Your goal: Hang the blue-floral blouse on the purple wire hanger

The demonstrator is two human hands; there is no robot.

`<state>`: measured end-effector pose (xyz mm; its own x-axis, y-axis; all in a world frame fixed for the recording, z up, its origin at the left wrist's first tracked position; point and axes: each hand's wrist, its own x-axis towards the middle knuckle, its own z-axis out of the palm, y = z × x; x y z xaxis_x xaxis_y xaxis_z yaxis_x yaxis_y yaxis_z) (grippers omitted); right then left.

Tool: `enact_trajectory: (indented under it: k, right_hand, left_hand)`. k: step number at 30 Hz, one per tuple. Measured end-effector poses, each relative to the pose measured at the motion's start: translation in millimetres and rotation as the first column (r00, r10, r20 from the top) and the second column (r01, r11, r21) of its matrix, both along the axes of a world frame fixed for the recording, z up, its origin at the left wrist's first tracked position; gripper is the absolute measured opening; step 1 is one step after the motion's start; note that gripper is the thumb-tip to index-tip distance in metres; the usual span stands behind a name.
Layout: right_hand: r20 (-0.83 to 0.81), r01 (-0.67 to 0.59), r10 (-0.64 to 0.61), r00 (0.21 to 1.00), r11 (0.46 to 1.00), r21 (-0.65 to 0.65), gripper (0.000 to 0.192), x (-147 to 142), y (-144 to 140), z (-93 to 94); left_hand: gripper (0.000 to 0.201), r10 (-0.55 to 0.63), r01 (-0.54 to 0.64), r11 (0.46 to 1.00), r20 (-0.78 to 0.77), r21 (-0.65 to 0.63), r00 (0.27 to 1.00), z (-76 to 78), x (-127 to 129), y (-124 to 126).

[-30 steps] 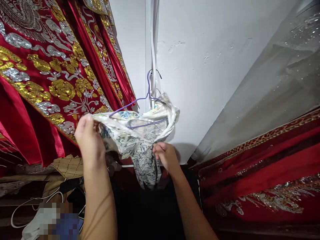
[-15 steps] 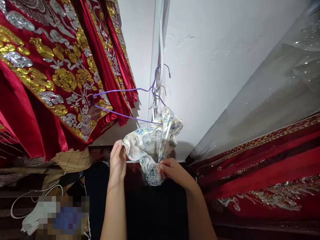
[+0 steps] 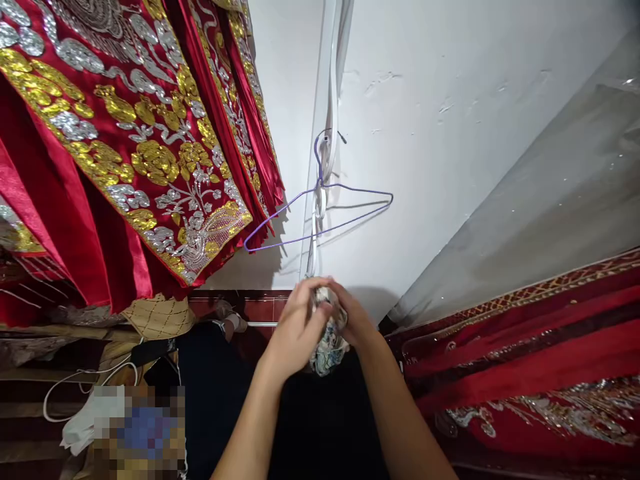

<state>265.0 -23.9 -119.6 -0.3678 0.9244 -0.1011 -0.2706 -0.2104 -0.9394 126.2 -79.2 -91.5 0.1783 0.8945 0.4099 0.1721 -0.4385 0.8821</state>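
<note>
Item: patterned cloth (image 3: 327, 340), bunched between both hands below the bare purple hanger (image 3: 320, 217) | Left hand (image 3: 295, 330): fingers closed over it | Right hand (image 3: 355, 320): fingers closed on it | Step: judged bundling | Next: likely needs tighter, even gathering.

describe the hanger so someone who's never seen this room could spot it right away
Start at the white wall between the red embroidered robes on the left and the clear plastic cover on the right. A white cord runs down it, and the purple wire hanger hooks onto that cord above the hands. It is thin, purple and bare, the only hanger in view.
</note>
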Motion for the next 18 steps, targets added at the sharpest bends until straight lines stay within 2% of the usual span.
enact_trajectory:
  k: [2,3,5,6,7,8,10,11,13,15,18]
  right_hand:
    - [0.068,-0.158,0.157,0.985,0.987,0.012,0.041,5,3,19.2]
    - [0.140,-0.273,0.263,0.955,0.960,0.056,0.036,9,4,30.1]
    - [0.348,-0.511,0.436,0.830,0.844,0.162,0.027,19,6,53.1]
    - [0.462,-0.593,0.456,0.761,0.778,0.208,0.022,25,8,64.0]
    - [0.563,-0.626,0.415,0.715,0.739,0.251,0.017,30,12,73.5]
    - [0.640,-0.610,0.322,0.697,0.735,0.295,0.014,35,18,80.8]
    - [0.694,-0.444,0.019,0.720,0.781,0.439,0.017,42,34,86.6]
    - [0.674,-0.332,-0.139,0.726,0.787,0.520,0.026,44,46,84.8]
    - [0.601,-0.162,-0.362,0.712,0.749,0.643,0.048,48,72,74.0]
    - [0.550,-0.096,-0.449,0.704,0.707,0.701,0.054,52,97,59.2]
    - [0.529,-0.058,-0.469,0.707,0.707,0.704,0.033,62,118,45.3]
  left_hand:
    - [0.042,-0.012,0.014,1.000,0.059,-0.028,0.998,-3.0,-13,13]
    - [0.046,-0.058,0.061,0.997,0.061,-0.051,0.996,-5.6,-19,20]
    - [0.057,-0.181,0.179,0.977,-0.007,-0.114,0.983,-11.9,-30,31]
    - [0.062,-0.232,0.219,0.964,-0.075,-0.148,0.970,-15.0,-35,35]
    - [0.065,-0.262,0.234,0.956,-0.159,-0.177,0.952,-17.6,-40,38]
    - [0.065,-0.268,0.224,0.955,-0.244,-0.193,0.932,-19.3,-45,40]
    - [0.059,-0.229,0.156,0.965,-0.395,-0.209,0.890,-19.8,-58,43]
    - [0.055,-0.196,0.110,0.972,-0.461,-0.207,0.866,-18.6,-66,44]
    - [0.048,-0.121,0.009,0.982,-0.585,-0.191,0.802,-14.8,-86,45]
    - [0.046,-0.080,-0.082,0.979,-0.715,-0.189,0.695,-11.2,-107,47]
    - [0.041,-0.141,-0.130,0.957,-0.807,-0.259,0.573,-7.7,-133,48]
